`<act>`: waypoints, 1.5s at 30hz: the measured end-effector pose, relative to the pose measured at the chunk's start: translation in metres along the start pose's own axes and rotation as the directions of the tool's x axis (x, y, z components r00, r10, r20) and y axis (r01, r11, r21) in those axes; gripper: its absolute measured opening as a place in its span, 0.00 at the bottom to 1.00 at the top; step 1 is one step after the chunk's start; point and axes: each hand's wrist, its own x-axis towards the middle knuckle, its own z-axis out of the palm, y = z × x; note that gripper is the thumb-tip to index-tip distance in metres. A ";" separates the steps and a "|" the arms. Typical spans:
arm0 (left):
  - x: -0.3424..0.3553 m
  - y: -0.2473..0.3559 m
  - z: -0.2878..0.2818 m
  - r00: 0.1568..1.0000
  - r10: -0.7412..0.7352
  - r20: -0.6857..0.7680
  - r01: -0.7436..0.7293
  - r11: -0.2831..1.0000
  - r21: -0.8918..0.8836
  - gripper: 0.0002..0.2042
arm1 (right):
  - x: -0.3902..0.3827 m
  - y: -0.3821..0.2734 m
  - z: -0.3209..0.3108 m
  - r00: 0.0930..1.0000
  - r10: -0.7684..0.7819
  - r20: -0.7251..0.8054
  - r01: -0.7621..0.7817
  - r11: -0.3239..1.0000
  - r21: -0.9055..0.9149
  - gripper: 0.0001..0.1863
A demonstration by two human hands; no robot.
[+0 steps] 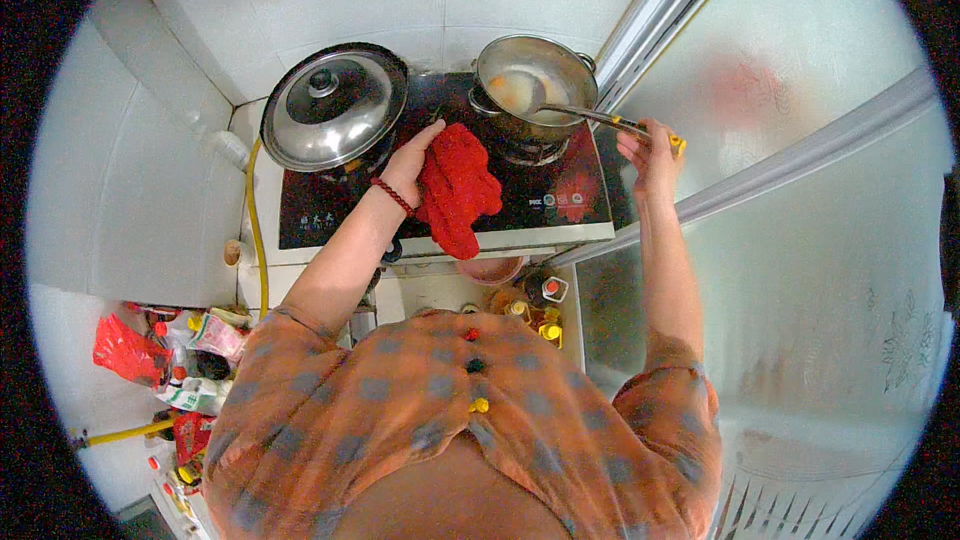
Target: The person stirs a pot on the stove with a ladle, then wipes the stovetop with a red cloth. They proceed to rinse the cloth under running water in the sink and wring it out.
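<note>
Left hand (407,162) is closed on a bunched bright-red fabric cloth (458,188); fingers look pressed together along its top edge, but folds hide the fingertips, so can't tell the exact pinch. Cloth hangs over the front middle of the black glass cooktop (345,215), between the two burners. Can't tell if its lower end touches the surface. Probably carried as heat protection, ready near the pot.

Right hand (655,150) has its fingers curled around the end of a long metal ladle (603,119) with a dark, yellow-tipped handle. Gripping that far out likely keeps the hand clear of heat; it sits outside the rim, to the right. Ladle slants down to the left, head inside the deep steel two-handled pot (517,128) on the right burner. Pot has no lid on, which leaves room for the ladle; pale liquid with an orange-yellow patch (512,92) shows inside.

Left burner: wide pan under a domed steel lid (358,130) with a black knob (323,82), neither hand on it. Yellow hose (254,230) runs down beside the cooktop's left edge, apart from both burners.
</note>
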 end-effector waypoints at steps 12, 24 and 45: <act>-0.011 -0.037 0.002 0.994 -0.106 0.017 0.107 0.987 -0.123 0.15 | -0.023 -0.027 0.002 0.657 -0.350 0.668 0.750 0.392 -0.533 0.10; -0.013 -0.048 -0.015 0.987 -0.150 0.050 0.155 0.980 -0.124 0.15 | -0.052 -0.031 0.022 0.541 -0.239 0.806 0.833 0.285 -0.475 0.08; 0.005 -0.049 -0.014 0.992 -0.126 -0.014 0.123 0.983 -0.136 0.18 | -0.047 -0.030 0.030 0.500 -0.078 0.862 0.863 0.133 -0.488 0.09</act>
